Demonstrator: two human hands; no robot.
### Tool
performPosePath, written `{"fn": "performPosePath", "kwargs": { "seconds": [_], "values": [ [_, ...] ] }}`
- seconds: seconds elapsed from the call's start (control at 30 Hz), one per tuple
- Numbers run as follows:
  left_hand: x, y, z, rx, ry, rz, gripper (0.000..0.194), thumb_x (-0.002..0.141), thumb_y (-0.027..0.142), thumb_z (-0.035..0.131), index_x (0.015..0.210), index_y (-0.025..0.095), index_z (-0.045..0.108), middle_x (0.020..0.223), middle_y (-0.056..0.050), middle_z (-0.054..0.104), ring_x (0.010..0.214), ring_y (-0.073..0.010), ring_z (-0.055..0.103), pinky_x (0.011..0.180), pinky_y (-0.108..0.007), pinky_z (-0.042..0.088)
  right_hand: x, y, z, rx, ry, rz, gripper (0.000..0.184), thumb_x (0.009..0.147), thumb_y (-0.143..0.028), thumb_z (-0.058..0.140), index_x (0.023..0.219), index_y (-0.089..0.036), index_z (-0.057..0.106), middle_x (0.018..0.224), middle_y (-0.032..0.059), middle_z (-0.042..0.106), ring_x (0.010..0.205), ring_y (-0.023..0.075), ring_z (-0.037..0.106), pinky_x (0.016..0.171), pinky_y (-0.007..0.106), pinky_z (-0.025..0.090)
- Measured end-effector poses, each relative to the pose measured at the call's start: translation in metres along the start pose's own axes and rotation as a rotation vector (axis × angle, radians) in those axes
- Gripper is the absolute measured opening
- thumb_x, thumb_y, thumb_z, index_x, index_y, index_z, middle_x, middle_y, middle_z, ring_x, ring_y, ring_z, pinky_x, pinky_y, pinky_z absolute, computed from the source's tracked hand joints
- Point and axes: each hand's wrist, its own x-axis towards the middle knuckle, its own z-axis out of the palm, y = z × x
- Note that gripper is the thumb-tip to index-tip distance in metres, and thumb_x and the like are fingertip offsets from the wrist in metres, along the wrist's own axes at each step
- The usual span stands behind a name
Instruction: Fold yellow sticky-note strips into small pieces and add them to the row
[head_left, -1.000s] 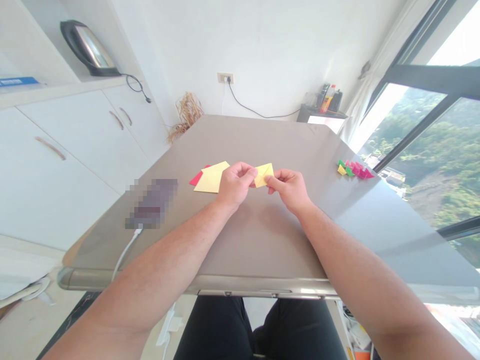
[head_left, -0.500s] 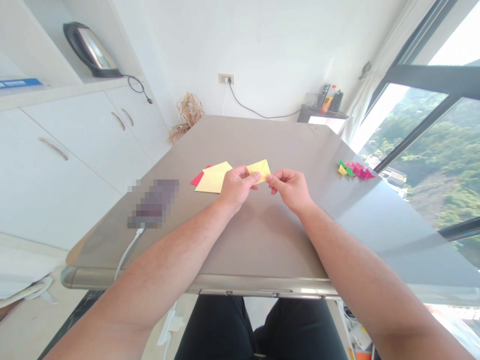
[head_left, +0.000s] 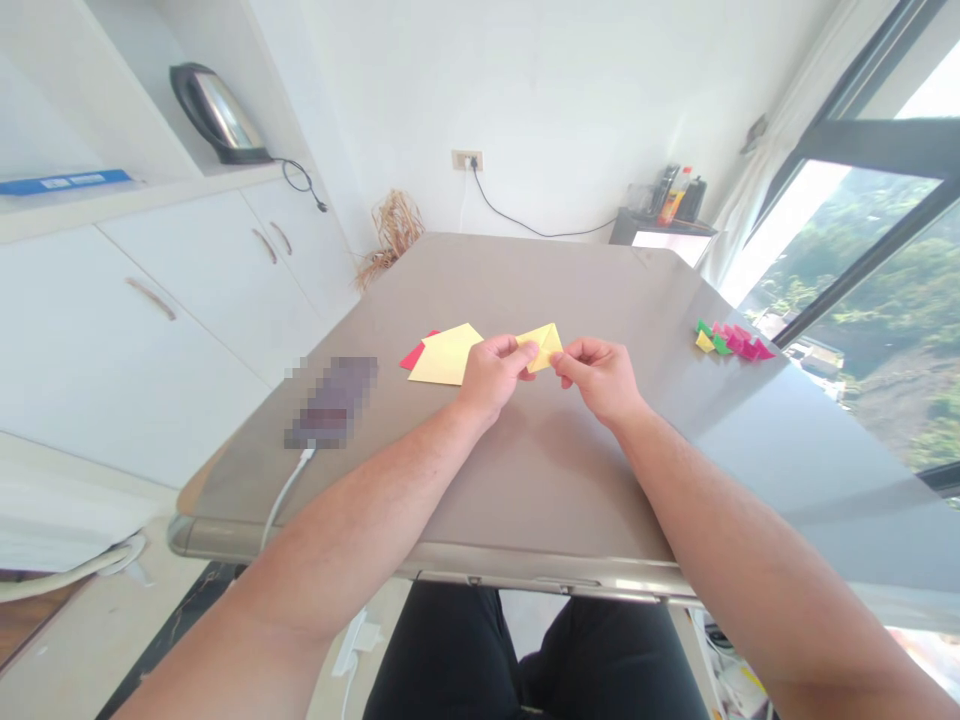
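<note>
Both my hands meet over the middle of the grey table [head_left: 525,480], pinching a small folded yellow paper [head_left: 545,343] between them. My left hand [head_left: 495,372] grips its left side with thumb and fingers closed. My right hand [head_left: 600,375] pinches its lower right edge, fingers curled. The paper is folded into a pointed shape and held just above the tabletop. Just left of my left hand lie a flat yellow sheet [head_left: 445,357] and a red sheet [head_left: 414,355] partly under it.
A row of small folded paper pieces, green, yellow and pink [head_left: 731,341], sits at the table's right side near the window. A blurred dark object [head_left: 330,402] with a white cable lies at the left. White cabinets and a kettle [head_left: 217,110] stand to the left.
The view has shifted a little to the left, so everything sits further right in the picture. My hands keep their pinch on the yellow paper, which has turned slightly between the fingers.
</note>
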Motion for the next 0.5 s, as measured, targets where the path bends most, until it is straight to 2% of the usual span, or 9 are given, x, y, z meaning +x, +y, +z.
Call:
{"fn": "performPosePath", "kwargs": {
  "seconds": [0.17,0.3,0.4,0.5],
  "values": [
    [0.0017,-0.0042,-0.0004,-0.043,-0.003,0.015,0.026,0.078,0.036,0.074,0.064,0.018,0.063,0.069,-0.002,0.065,0.069,-0.0145,0.06,0.071,-0.033,0.054,-0.0002,-0.0003,-0.0011,-0.009,0.007,-0.004,0.025,0.076,-0.037,0.075,0.063,-0.02,0.063,0.057,-0.0019,0.059,0.055,0.011,0.046,0.054,0.028,0.035],
    [0.0007,-0.0005,0.001,-0.047,0.005,0.004,0.027,0.079,0.041,0.074,0.067,0.018,0.066,0.075,-0.004,0.068,0.074,-0.0168,0.064,0.075,-0.035,0.056,0.0002,0.0009,-0.0019,-0.013,0.017,-0.002,0.024,0.076,-0.037,0.074,0.063,-0.02,0.063,0.056,-0.0019,0.059,0.054,0.0108,0.045,0.053,0.027,0.034],
    [0.0,0.0033,0.0015,-0.099,0.045,0.0,0.02,0.077,0.036,0.075,0.072,0.018,0.068,0.078,-0.003,0.069,0.076,-0.0173,0.065,0.078,-0.036,0.056,0.0005,0.0016,-0.0021,-0.014,0.008,-0.004,0.023,0.076,-0.036,0.074,0.063,-0.02,0.064,0.057,-0.0018,0.059,0.054,0.0106,0.045,0.053,0.027,0.034],
    [-0.0003,0.0053,0.0012,-0.135,0.056,-0.008,0.02,0.076,0.033,0.075,0.068,0.018,0.065,0.074,-0.002,0.067,0.073,-0.0163,0.064,0.076,-0.035,0.056,0.0007,0.0017,-0.0018,-0.007,-0.009,-0.008,0.024,0.076,-0.036,0.074,0.062,-0.02,0.063,0.057,-0.0019,0.059,0.055,0.0109,0.046,0.054,0.027,0.034]
  ]
}}
